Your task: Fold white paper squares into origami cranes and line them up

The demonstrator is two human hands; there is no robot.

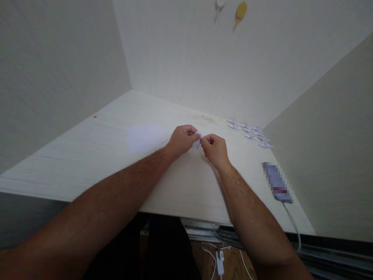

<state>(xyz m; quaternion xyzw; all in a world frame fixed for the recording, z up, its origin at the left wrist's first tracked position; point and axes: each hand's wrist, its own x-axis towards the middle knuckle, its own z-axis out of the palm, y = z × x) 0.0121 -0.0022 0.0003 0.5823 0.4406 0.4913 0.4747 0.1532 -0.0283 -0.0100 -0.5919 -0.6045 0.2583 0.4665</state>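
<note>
White paper (195, 145), mostly hidden, folds unclear, pinched by left hand (183, 139) and right hand (215, 150), grip closed

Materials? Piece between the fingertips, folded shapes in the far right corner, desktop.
Held piece: probably thin matte paper; white, with a thin, straight edge.
Folded shapes: likely paper too, matte; sharp points and flat angled faces.
Desktop: white, low sheen, faint streaky grain; perhaps wood-look laminate, though painted wood can't be ruled out.
</note>
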